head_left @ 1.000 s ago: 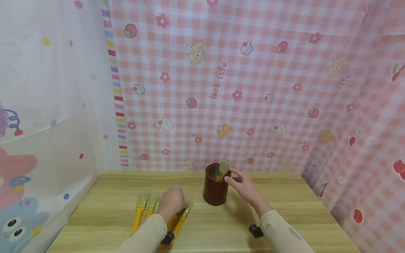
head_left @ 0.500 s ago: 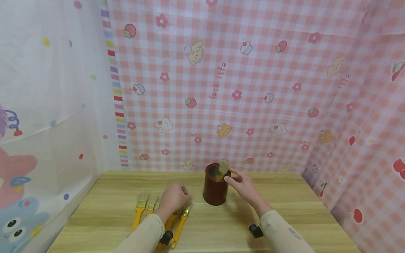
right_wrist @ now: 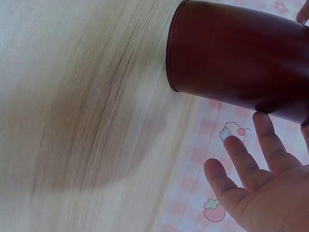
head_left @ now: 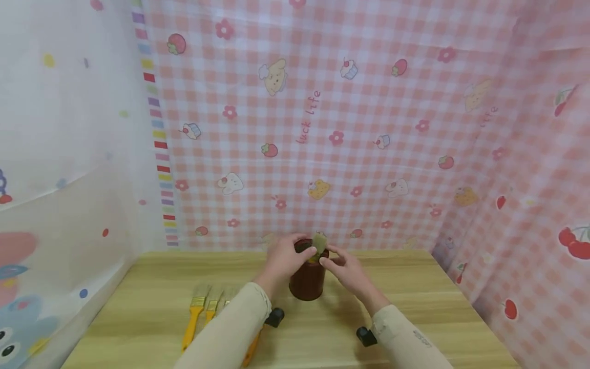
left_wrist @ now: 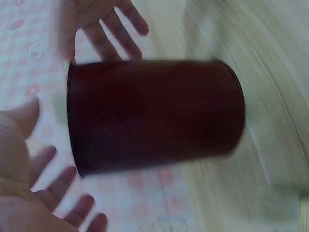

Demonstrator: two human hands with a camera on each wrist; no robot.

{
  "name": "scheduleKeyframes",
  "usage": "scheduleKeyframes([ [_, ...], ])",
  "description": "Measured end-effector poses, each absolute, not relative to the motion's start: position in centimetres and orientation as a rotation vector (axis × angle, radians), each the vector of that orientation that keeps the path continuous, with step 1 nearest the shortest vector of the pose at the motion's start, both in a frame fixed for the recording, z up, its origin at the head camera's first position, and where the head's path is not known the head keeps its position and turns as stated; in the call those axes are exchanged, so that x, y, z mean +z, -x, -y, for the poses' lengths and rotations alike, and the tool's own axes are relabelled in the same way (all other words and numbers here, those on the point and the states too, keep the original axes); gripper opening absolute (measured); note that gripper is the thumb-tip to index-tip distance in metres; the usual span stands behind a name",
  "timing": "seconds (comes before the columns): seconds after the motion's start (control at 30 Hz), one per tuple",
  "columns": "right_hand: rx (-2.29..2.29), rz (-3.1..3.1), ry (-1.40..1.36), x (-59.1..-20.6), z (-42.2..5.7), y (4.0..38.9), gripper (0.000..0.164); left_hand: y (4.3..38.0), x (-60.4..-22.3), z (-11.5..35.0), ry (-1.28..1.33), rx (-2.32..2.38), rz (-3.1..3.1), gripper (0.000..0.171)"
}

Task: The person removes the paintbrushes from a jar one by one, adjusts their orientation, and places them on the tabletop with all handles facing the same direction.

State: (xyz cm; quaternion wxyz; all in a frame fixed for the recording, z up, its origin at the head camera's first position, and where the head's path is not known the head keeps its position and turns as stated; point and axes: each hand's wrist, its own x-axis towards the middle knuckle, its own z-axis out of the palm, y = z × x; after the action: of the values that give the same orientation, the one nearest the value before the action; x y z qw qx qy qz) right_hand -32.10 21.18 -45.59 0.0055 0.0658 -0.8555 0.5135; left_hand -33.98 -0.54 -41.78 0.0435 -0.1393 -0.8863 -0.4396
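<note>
A dark red cylindrical cup (head_left: 306,283) stands upright on the table. Inside it a paintbrush (head_left: 319,241) has its pale bristles up above the rim. My left hand (head_left: 283,260) is at the cup's left rim, its thumb overlapping the brush in the head view; the left wrist view shows its fingers (left_wrist: 58,186) spread and loosely bent. My right hand (head_left: 346,272) is at the right rim, thumb in front; in the right wrist view its outstretched fingers (right_wrist: 270,142) reach the cup's side with a fingertip. Left of the cup lie several paintbrushes (head_left: 195,311) with orange handles, partly behind my left sleeve.
The wood-grain table (head_left: 392,287) ends against a pink checked cloth (head_left: 359,169) at the back. A white patterned cloth (head_left: 87,154) hangs at the left. Black devices (head_left: 366,336) sit at both wrists.
My left hand has left the paintbrushes on the table and moved right and away from me to the cup's rim. The right hand stays at the cup. The head view has shifted slightly.
</note>
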Motion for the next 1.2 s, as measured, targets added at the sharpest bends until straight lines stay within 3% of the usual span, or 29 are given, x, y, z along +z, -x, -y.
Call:
scheduleKeyframes([
  [0.2, 1.637, 2.674, -0.236, -45.6, -21.6, 32.2, 0.068, 35.5, -42.0, -2.7, 0.287, -1.198, 2.865, 0.063],
  [0.3, 1.666, 2.654, -0.26, -45.7, -21.1, 32.1, 0.067, 35.8, -42.2, -2.9, 0.24, -1.193, 2.856, 0.058],
  [0.43, 1.679, 2.634, -0.262, -45.7, -20.9, 32.1, 0.067, 35.6, -42.1, -3.0, 0.297, -1.21, 2.748, 0.039],
  [0.6, 1.69, 2.628, -0.261, -45.7, -21.1, 32.2, 0.063, 35.5, -41.1, -2.4, 0.245, -1.585, 2.504, 0.032],
  [0.77, 1.683, 2.628, -0.245, -45.4, -21.2, 32.1, 0.061, 35.5, -37.4, -0.1, 0.2, -1.894, 2.249, 0.027],
  [0.93, 1.696, 2.633, -0.236, -45.3, -21.1, 32.0, 0.06, 35.5, -34.4, 4.0, 0.202, -1.99, 2.088, 0.048],
  [1.07, 1.703, 2.636, -0.236, -45.3, -21.1, 32.0, 0.061, 35.9, -35.1, 7.0, 0.219, -2.032, 2.121, 0.044],
  [1.2, 1.723, 2.627, -0.238, -45.4, -21.0, 32.0, 0.063, 35.9, -38.4, 8.5, 0.222, -2.058, 2.29, 0.04],
])
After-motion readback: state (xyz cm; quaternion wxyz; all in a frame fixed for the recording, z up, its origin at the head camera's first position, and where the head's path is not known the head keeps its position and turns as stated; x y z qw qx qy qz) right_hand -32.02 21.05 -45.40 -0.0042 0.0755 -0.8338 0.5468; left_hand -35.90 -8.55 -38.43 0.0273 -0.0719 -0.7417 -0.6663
